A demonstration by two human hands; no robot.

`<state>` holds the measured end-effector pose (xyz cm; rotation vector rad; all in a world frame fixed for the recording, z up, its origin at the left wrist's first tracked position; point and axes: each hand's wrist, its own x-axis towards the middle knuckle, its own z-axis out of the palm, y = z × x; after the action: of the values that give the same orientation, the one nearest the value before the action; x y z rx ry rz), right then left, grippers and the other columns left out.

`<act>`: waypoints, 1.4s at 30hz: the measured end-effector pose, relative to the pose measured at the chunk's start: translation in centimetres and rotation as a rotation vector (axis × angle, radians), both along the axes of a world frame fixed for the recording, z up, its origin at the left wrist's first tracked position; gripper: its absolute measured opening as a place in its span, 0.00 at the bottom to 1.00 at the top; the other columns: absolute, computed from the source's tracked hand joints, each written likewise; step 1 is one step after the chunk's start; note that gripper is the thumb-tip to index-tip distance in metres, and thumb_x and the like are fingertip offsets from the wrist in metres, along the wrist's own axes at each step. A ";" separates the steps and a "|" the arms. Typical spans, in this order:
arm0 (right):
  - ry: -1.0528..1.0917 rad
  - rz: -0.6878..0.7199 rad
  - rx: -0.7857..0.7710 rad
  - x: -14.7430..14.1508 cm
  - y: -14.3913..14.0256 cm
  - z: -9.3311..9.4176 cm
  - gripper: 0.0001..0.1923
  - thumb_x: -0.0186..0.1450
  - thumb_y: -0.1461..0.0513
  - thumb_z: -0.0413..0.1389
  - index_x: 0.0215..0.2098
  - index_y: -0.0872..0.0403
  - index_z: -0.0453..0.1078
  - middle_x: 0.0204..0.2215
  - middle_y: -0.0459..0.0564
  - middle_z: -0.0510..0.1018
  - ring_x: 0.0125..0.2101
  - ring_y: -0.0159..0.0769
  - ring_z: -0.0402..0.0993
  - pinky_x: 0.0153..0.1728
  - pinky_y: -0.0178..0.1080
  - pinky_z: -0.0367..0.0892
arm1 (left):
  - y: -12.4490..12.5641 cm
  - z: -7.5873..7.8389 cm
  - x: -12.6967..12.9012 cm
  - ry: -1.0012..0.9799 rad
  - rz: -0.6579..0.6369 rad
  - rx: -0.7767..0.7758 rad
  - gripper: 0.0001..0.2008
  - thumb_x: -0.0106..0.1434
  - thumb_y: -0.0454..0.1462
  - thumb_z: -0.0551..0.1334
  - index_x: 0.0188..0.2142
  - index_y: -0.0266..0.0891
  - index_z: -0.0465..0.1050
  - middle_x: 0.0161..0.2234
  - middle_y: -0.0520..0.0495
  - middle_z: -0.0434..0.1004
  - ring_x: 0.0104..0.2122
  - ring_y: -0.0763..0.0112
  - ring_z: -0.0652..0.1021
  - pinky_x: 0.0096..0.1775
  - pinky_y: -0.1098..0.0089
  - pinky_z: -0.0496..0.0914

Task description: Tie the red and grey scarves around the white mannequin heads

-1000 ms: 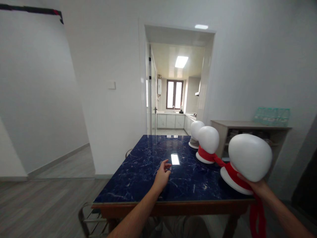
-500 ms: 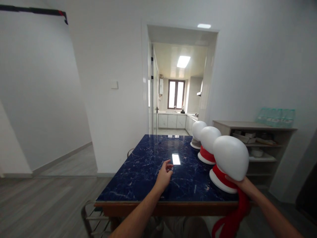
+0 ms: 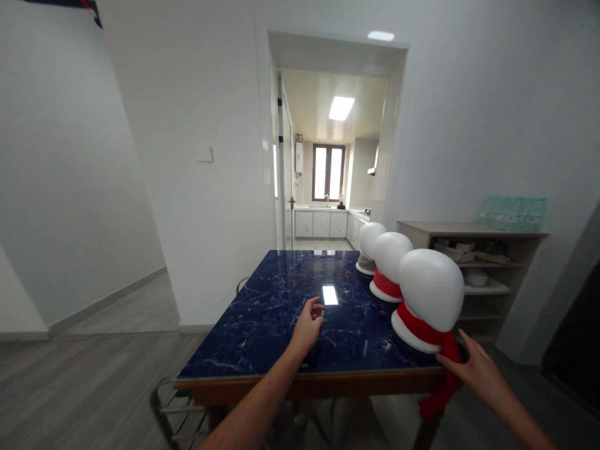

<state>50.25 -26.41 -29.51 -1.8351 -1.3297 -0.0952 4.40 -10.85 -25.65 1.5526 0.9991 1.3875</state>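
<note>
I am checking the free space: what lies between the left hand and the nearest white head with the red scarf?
Only bare blue marble tabletop lies between the left hand and the nearest white head; the head view shows this.

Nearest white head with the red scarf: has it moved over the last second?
Yes. The nearest white head went from tilted in the right hand by the table's right edge to upright on it, closer to the middle head.
</note>
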 end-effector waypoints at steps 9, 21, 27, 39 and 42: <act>-0.055 -0.138 0.101 -4.2 -5.1 0.0 0.43 0.61 0.35 0.56 0.59 0.57 0.72 0.57 0.68 0.77 0.57 0.63 0.75 0.60 0.59 0.69 | -0.3 0.2 0.2 0.022 0.021 -0.006 0.26 0.60 0.26 0.60 0.58 0.40 0.73 0.48 0.43 0.83 0.49 0.63 0.81 0.56 0.61 0.72; -0.332 0.565 -0.174 -25.9 3.8 5.7 0.27 0.75 0.50 0.52 0.69 0.50 0.70 0.71 0.55 0.66 0.72 0.55 0.56 0.71 0.59 0.54 | -2.0 1.6 -0.1 0.398 -0.142 0.172 0.22 0.74 0.47 0.59 0.63 0.46 0.76 0.66 0.45 0.75 0.68 0.54 0.69 0.70 0.50 0.59; -0.653 0.650 -0.405 -30.2 11.3 3.0 0.38 0.74 0.59 0.49 0.80 0.52 0.46 0.77 0.60 0.49 0.75 0.60 0.47 0.72 0.69 0.40 | -3.8 2.0 0.8 0.781 -0.326 0.373 0.26 0.78 0.48 0.53 0.71 0.51 0.65 0.74 0.50 0.60 0.74 0.61 0.58 0.75 0.51 0.45; -0.667 0.609 -0.428 -30.8 11.5 2.3 0.36 0.77 0.54 0.44 0.80 0.51 0.44 0.77 0.60 0.45 0.76 0.62 0.42 0.71 0.72 0.37 | -4.0 2.3 0.9 0.758 -0.293 0.367 0.23 0.77 0.46 0.55 0.67 0.51 0.71 0.68 0.51 0.71 0.70 0.60 0.67 0.74 0.51 0.50; -0.630 0.639 -0.404 -30.9 11.2 2.6 0.35 0.77 0.56 0.45 0.80 0.50 0.46 0.77 0.60 0.48 0.76 0.62 0.43 0.71 0.72 0.36 | -4.1 2.2 0.9 0.703 -0.294 0.372 0.21 0.76 0.46 0.56 0.65 0.51 0.74 0.66 0.50 0.74 0.68 0.57 0.69 0.73 0.50 0.52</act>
<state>19.37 -15.17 -26.92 -1.6544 -2.4756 -0.0673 5.27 -14.99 -23.40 2.4515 0.8710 0.8524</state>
